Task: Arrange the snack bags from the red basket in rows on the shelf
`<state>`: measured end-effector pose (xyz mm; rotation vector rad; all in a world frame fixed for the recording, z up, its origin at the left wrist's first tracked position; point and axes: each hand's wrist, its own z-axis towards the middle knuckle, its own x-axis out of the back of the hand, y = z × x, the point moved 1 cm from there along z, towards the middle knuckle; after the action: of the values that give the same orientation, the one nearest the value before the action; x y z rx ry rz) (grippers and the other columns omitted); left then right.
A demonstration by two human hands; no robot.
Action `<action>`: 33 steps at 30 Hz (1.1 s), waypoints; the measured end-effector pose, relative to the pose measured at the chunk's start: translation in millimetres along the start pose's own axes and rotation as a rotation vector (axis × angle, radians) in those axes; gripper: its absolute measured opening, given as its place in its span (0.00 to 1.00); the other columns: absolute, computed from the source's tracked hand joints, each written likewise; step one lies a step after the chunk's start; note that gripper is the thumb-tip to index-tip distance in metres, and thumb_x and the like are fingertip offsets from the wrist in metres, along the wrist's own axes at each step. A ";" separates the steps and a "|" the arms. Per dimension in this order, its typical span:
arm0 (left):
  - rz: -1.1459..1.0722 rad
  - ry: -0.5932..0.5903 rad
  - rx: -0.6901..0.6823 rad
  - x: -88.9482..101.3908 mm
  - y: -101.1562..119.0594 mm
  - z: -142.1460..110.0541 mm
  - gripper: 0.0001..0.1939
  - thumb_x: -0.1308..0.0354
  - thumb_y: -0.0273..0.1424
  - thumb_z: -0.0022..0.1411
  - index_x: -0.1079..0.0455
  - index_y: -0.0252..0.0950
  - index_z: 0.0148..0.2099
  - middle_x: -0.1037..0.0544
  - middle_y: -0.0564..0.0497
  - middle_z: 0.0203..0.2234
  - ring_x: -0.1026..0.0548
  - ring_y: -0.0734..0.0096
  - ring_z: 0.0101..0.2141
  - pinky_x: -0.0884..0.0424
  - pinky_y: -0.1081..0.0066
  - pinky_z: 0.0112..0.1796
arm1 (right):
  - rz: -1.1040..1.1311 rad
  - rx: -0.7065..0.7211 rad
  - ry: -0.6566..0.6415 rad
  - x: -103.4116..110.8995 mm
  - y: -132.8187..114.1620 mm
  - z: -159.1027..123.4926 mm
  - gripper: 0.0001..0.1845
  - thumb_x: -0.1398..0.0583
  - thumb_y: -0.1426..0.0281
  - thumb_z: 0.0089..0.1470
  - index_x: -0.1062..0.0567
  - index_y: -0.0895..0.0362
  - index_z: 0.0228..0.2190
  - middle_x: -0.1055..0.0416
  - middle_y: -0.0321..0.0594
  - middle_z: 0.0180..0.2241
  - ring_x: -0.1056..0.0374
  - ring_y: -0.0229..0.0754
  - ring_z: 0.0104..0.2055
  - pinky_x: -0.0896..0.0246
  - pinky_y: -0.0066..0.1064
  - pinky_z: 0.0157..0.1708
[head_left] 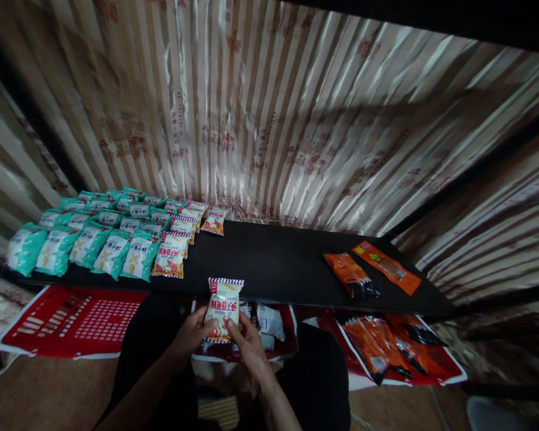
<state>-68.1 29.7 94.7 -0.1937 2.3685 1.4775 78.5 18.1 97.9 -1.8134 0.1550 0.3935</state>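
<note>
Between my two hands is a white snack bag point(224, 302) with red lettering and a striped top edge, held upright in front of the black shelf point(260, 257). My left hand point(195, 329) grips its lower left side, thumb on the front. On the lower right side my right hand point(247, 338) grips it the same way. Below and behind it, a red basket point(291, 335) between my knees contains more snack bags point(269, 320). Matching white-and-orange bags point(170, 254) stand on the shelf, beside rows of teal-and-white snack bags point(139, 254).
An orange-and-black packet point(350, 274) and a flat orange packet point(386, 266) lie on the shelf's right part. Below, a red basket point(451, 365) holds several orange packets point(377, 344). Another red basket point(72, 323) is at the left. A striped curtain point(251, 120) hangs behind.
</note>
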 end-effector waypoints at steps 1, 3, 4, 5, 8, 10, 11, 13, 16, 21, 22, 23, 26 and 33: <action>-0.012 0.014 -0.002 -0.1 -0.5 0.4 0.35 0.32 0.42 0.39 0.33 0.32 0.49 0.21 0.43 0.35 0.23 0.55 0.37 0.29 0.60 0.41 | -0.012 0.014 0.019 0.5 2.0 1.6 0.26 0.37 0.57 0.45 0.29 0.56 0.45 0.25 0.42 0.40 0.30 0.46 0.41 0.39 0.39 0.46; -0.034 0.043 -0.016 -0.9 -2.8 2.0 0.35 0.31 0.42 0.38 0.33 0.32 0.49 0.21 0.42 0.37 0.24 0.53 0.40 0.30 0.60 0.43 | -0.043 0.051 0.087 1.7 5.4 4.8 0.25 0.37 0.57 0.45 0.29 0.56 0.44 0.25 0.41 0.39 0.30 0.46 0.41 0.39 0.39 0.46; -0.040 0.060 -0.025 -1.3 -4.4 3.0 0.35 0.31 0.41 0.38 0.33 0.32 0.48 0.22 0.41 0.38 0.25 0.53 0.41 0.30 0.59 0.44 | -0.063 0.064 0.119 2.0 6.3 6.0 0.25 0.37 0.57 0.45 0.28 0.56 0.44 0.25 0.41 0.39 0.30 0.46 0.41 0.38 0.38 0.46; -0.044 0.072 -0.036 -1.8 -6.0 3.8 0.33 0.31 0.41 0.38 0.32 0.32 0.47 0.22 0.41 0.39 0.25 0.53 0.43 0.31 0.59 0.45 | -0.086 0.074 0.143 2.1 6.7 6.7 0.25 0.38 0.57 0.45 0.28 0.56 0.44 0.25 0.41 0.38 0.31 0.46 0.41 0.38 0.38 0.45; -0.069 0.102 -0.056 -3.2 -10.0 3.6 0.32 0.32 0.41 0.39 0.32 0.32 0.47 0.23 0.41 0.41 0.27 0.52 0.45 0.33 0.59 0.48 | -0.161 0.088 0.181 1.2 5.6 6.3 0.23 0.38 0.57 0.46 0.27 0.56 0.42 0.25 0.41 0.38 0.31 0.45 0.40 0.37 0.36 0.42; -0.096 0.120 -0.059 -4.2 -10.5 0.5 0.33 0.32 0.40 0.38 0.32 0.31 0.47 0.23 0.40 0.41 0.27 0.52 0.45 0.33 0.59 0.48 | -0.196 0.085 0.206 0.5 4.8 4.7 0.22 0.38 0.57 0.45 0.26 0.57 0.40 0.24 0.41 0.37 0.31 0.46 0.38 0.36 0.35 0.40; -0.108 0.125 -0.061 -4.7 -10.0 -1.7 0.33 0.31 0.40 0.37 0.32 0.31 0.47 0.23 0.40 0.42 0.27 0.52 0.45 0.33 0.59 0.48 | -0.208 0.079 0.219 0.2 4.7 4.0 0.23 0.38 0.56 0.44 0.26 0.57 0.40 0.24 0.41 0.36 0.31 0.46 0.38 0.36 0.35 0.40; -0.117 0.128 -0.066 -5.8 -8.2 -6.5 0.33 0.31 0.40 0.37 0.32 0.30 0.46 0.24 0.39 0.43 0.27 0.52 0.44 0.32 0.59 0.47 | -0.235 0.063 0.245 -0.8 4.6 2.7 0.23 0.39 0.54 0.43 0.25 0.56 0.39 0.24 0.41 0.35 0.30 0.47 0.37 0.35 0.35 0.38; -0.104 0.147 -0.069 -5.9 -6.5 -11.4 0.31 0.31 0.39 0.38 0.32 0.31 0.45 0.23 0.39 0.42 0.26 0.53 0.43 0.31 0.59 0.45 | -0.275 0.060 0.289 -4.2 3.1 1.0 0.25 0.39 0.52 0.42 0.25 0.54 0.39 0.24 0.40 0.34 0.30 0.49 0.38 0.35 0.37 0.38; -0.063 0.225 -0.098 -2.1 -8.5 -8.6 0.30 0.32 0.40 0.38 0.31 0.31 0.44 0.22 0.42 0.38 0.25 0.53 0.41 0.31 0.59 0.44 | -0.176 0.034 0.216 -14.5 -4.4 -4.2 0.29 0.37 0.52 0.41 0.27 0.56 0.43 0.24 0.41 0.36 0.30 0.48 0.39 0.35 0.37 0.40; -0.061 0.234 -0.111 -1.4 -8.7 -7.0 0.30 0.32 0.40 0.38 0.31 0.32 0.44 0.22 0.43 0.38 0.25 0.54 0.41 0.30 0.59 0.44 | -0.127 0.023 0.188 -16.1 -6.1 -5.3 0.30 0.37 0.53 0.41 0.28 0.56 0.44 0.24 0.42 0.37 0.30 0.48 0.39 0.35 0.37 0.40; -0.064 0.240 -0.124 -1.0 -8.7 -5.2 0.30 0.32 0.40 0.38 0.31 0.32 0.44 0.22 0.43 0.38 0.25 0.54 0.41 0.30 0.59 0.44 | -0.080 0.013 0.165 -17.2 -7.8 -6.2 0.30 0.37 0.53 0.42 0.28 0.56 0.45 0.25 0.43 0.38 0.29 0.47 0.39 0.34 0.37 0.40; -0.084 0.231 -0.157 -1.0 -7.2 0.2 0.29 0.33 0.41 0.39 0.31 0.32 0.43 0.22 0.43 0.38 0.25 0.55 0.41 0.30 0.60 0.44 | -0.011 -0.004 0.124 -16.9 -12.2 -5.2 0.30 0.37 0.54 0.43 0.30 0.56 0.46 0.25 0.44 0.38 0.29 0.47 0.38 0.35 0.38 0.40; -0.057 0.230 -0.197 -0.5 6.5 8.3 0.27 0.34 0.41 0.41 0.32 0.31 0.42 0.23 0.42 0.40 0.25 0.55 0.42 0.30 0.62 0.44 | -0.136 -0.009 0.085 -12.5 -16.2 19.8 0.28 0.37 0.52 0.42 0.28 0.58 0.41 0.24 0.44 0.36 0.29 0.46 0.37 0.35 0.35 0.36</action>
<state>-67.8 40.0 97.2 -0.5009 2.3629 1.7434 68.2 40.2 112.4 -1.8388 0.0883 0.2217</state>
